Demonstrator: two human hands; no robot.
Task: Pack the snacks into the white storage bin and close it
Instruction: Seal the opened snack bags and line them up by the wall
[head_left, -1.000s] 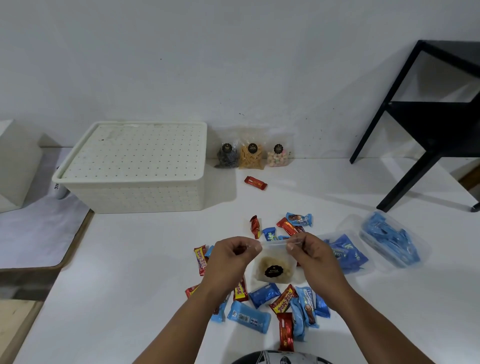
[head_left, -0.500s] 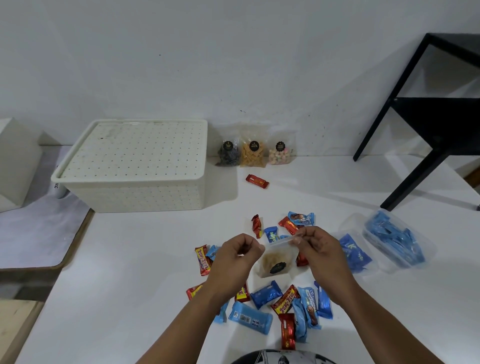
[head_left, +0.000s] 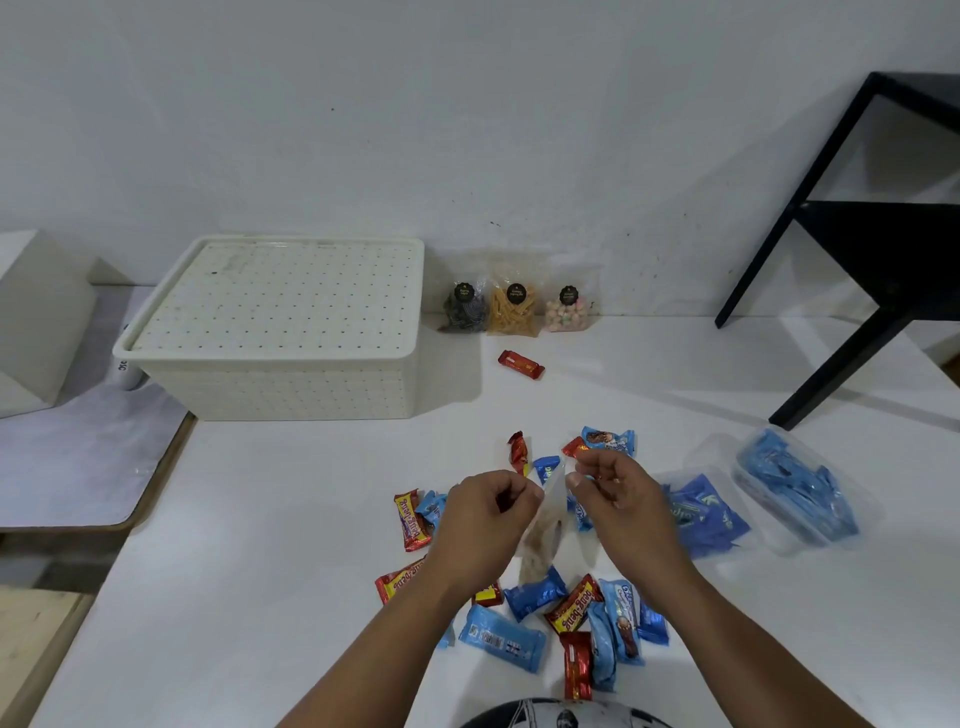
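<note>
Setting: white worktop (head_left: 270, 519) against a plain white wall; a black frame stands at the far right.
White storage bin (head_left: 280, 332): far left on the worktop, lid seated. It must be opened before anything goes in.
Loose snacks (head_left: 524, 597): red and blue wrapped pieces scattered on the worktop under and around both hands.
Left hand (head_left: 483, 525): fingers curled, thumb and forefinger clamped on the left top edge of the clear pouch.
Clear pouch (head_left: 545, 530): held above the loose snacks between the two hands, seen nearly edge-on, hanging with pale contents low inside.
Right hand (head_left: 618, 493): fingers curled, tips clamped on the pouch's right top edge.
Step in hand (judgement): closing or straightening the pouch mouth before packing.
Method: keep both pinches on the top strip, draw it flat, and press along its whole length; support the bottom so the contents do not spill.
Three standing pouches (head_left: 514, 312): at the wall, just right of the bin; not yet packed.
Clear tubs of blue packets (head_left: 795, 488): right side of the worktop.
</note>
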